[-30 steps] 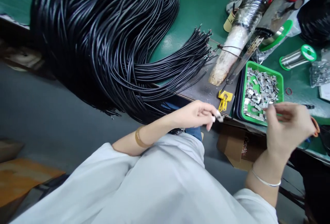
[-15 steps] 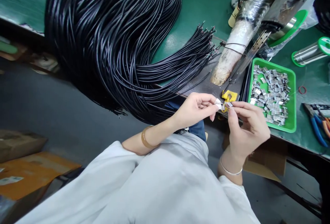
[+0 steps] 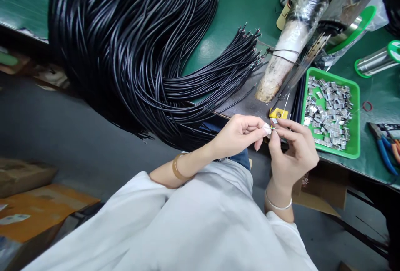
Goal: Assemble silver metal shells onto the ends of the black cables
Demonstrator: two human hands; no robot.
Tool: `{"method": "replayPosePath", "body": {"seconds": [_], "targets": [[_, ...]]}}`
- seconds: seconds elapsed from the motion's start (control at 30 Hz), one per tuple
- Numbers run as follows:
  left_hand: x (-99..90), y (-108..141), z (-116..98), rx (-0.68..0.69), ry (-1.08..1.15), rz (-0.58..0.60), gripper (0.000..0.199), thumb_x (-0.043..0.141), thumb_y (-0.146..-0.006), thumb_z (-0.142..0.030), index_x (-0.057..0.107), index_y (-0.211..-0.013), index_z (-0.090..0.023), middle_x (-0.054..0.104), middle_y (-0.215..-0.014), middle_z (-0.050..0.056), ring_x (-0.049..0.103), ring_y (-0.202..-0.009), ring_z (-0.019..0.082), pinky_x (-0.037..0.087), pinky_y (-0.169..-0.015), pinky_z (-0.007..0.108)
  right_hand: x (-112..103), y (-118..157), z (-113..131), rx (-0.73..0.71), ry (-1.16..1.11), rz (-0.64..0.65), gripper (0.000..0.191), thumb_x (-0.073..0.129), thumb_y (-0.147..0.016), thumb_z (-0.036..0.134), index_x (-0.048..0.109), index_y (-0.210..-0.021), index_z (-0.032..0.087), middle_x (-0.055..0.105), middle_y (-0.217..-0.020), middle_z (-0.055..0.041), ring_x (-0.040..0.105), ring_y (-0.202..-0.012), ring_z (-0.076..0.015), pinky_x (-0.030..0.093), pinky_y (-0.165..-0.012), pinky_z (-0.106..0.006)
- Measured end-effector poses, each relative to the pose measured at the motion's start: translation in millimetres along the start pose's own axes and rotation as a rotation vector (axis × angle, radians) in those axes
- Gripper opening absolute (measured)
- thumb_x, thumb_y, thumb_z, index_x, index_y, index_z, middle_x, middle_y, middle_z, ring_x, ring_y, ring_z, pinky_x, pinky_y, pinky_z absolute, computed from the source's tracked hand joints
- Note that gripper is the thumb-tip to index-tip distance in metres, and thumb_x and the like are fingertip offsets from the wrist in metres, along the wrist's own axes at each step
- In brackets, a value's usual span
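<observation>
My left hand is closed in a pinch, white wrapping on its fingertips. Whatever lies between those fingertips is too small to make out. Close against them, my right hand pinches with thumb and fingers. A small metal USB connector shows at the right index fingertip, and something thin spans the short gap between both hands. Just behind the fingers sits a yellow block at the bench edge. To the right, a green tray holds many loose metal connectors.
A large bundle of black cables covers the bench at left, its stripped ends beside a wrapped tube. A spool, pliers and a red ring lie right. Cardboard boxes stand on the floor.
My right hand has shifted left, closer to the left fingertips. The metal connector now shows higher, in front of the yellow block. My left hand has barely moved.
</observation>
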State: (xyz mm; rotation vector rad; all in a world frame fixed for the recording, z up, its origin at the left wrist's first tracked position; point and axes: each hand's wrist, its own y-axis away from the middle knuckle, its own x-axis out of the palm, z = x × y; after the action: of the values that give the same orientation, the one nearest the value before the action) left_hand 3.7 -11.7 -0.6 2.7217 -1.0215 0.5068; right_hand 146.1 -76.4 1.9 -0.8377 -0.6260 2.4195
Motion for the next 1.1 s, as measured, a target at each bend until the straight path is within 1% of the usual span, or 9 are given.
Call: {"method": "replayPosePath", "body": {"seconds": [0.1,0.23,0.33,0.43,0.53,0.6,0.67,0.83,1.1], "targets": [[-0.4,-0.5,1.2,-0.037,0.060,-0.039,0.025,0.073,-0.088,-0.035,0.063,-0.082,-0.013,0.062,-0.055,-0.002,0.048,-0.046,0.005,0.038,-0.050,0.018,2.3,2.4,0.1,-0.104,0.117,-0.052,0.018,0.073,-0.085,0.013,0.074,-0.096,0.028,0.076,-0.108,-0.0023,0.074,-0.098,-0.0203,0.063,-0.088,-0.040],[-0.5,-1.6,0.7,-0.049,0.051,-0.113,0.024,0.074,-0.085,-0.035,0.065,-0.089,-0.013,0.055,-0.050,-0.006,0.044,-0.044,0.004,0.031,-0.047,0.018,-3.2,1.3,-2.8,-0.069,0.073,-0.086,0.021,0.065,-0.091,0.013,0.072,-0.104,0.028,0.077,-0.107,-0.0033,0.075,-0.099,-0.0226,0.063,-0.087,-0.044],[0.2,-3.5,-0.3,-0.045,0.053,-0.145,0.025,0.078,-0.080,-0.034,0.067,-0.086,-0.013,0.045,-0.050,-0.009,0.035,-0.044,0.003,0.025,-0.045,0.019,-5.8,2.6,-4.2,-0.157,0.046,-0.111,0.024,0.068,-0.087,0.011,0.070,-0.105,0.027,0.077,-0.104,-0.0028,0.076,-0.092,-0.0218,0.064,-0.080,-0.041],[0.5,-5.9,-0.3,-0.015,0.051,-0.160,0.023,0.080,-0.076,-0.031,0.067,-0.079,-0.012,0.041,-0.053,-0.008,0.029,-0.048,0.003,0.022,-0.047,0.020,-2.8,4.9,-5.2,-0.254,0.070,-0.095,0.024,0.073,-0.083,0.010,0.069,-0.100,0.027,0.078,-0.100,-0.0020,0.077,-0.088,-0.0204,0.065,-0.075,-0.036],[0.0,-7.5,0.7,0.000,0.029,-0.194,0.016,0.077,-0.076,-0.027,0.069,-0.077,-0.013,0.044,-0.055,-0.006,0.034,-0.051,0.004,0.027,-0.049,0.020,2.0,4.6,-6.6,-0.144,-0.013,-0.097,0.017,0.066,-0.089,0.013,0.066,-0.100,0.026,0.077,-0.099,-0.0025,0.077,-0.089,-0.0207,0.066,-0.076,-0.038],[-0.5,-8.2,1.0,0.001,0.013,-0.221,0.015,0.074,-0.078,-0.027,0.072,-0.076,-0.013,0.052,-0.059,-0.003,0.043,-0.056,0.006,0.033,-0.053,0.021,3.8,3.2,-7.8,-0.053,-0.097,-0.103,0.012,0.063,-0.091,0.015,0.064,-0.099,0.025,0.077,-0.099,-0.0030,0.077,-0.090,-0.0212,0.066,-0.076,-0.040],[-0.9,-8.9,0.9,0.003,0.002,-0.238,0.016,0.074,-0.078,-0.028,0.074,-0.076,-0.013,0.062,-0.067,0.000,0.052,-0.062,0.008,0.041,-0.058,0.021,4.0,2.0,-9.1,-0.030,-0.099,-0.083,0.010,0.065,-0.090,0.016,0.064,-0.095,0.024,0.077,-0.099,-0.0029,0.077,-0.091,-0.0213,0.066,-0.077,-0.040],[-0.7,-12.3,0.8,0.043,0.024,-0.261,0.014,0.077,-0.074,-0.026,0.075,-0.074,-0.012,0.071,-0.073,0.002,0.061,-0.068,0.010,0.050,-0.068,0.022,2.2,2.1,-12.9,-0.168,0.100,-0.022,0.016,0.071,-0.084,0.012,0.065,-0.089,0.025,0.079,-0.102,-0.0011,0.077,-0.090,-0.0191,0.064,-0.079,-0.035],[-0.6,-22.7,4.9,0.140,-0.022,-0.352,0.007,0.074,-0.073,-0.019,0.074,-0.071,-0.012,0.071,-0.069,0.001,0.061,-0.065,0.009,0.051,-0.065,0.020,8.1,-3.1,-22.7,-0.355,0.257,-0.042,0.020,0.072,-0.084,0.008,0.061,-0.091,0.024,0.080,-0.102,-0.0004,0.077,-0.090,-0.0152,0.063,-0.081,-0.028]]}}
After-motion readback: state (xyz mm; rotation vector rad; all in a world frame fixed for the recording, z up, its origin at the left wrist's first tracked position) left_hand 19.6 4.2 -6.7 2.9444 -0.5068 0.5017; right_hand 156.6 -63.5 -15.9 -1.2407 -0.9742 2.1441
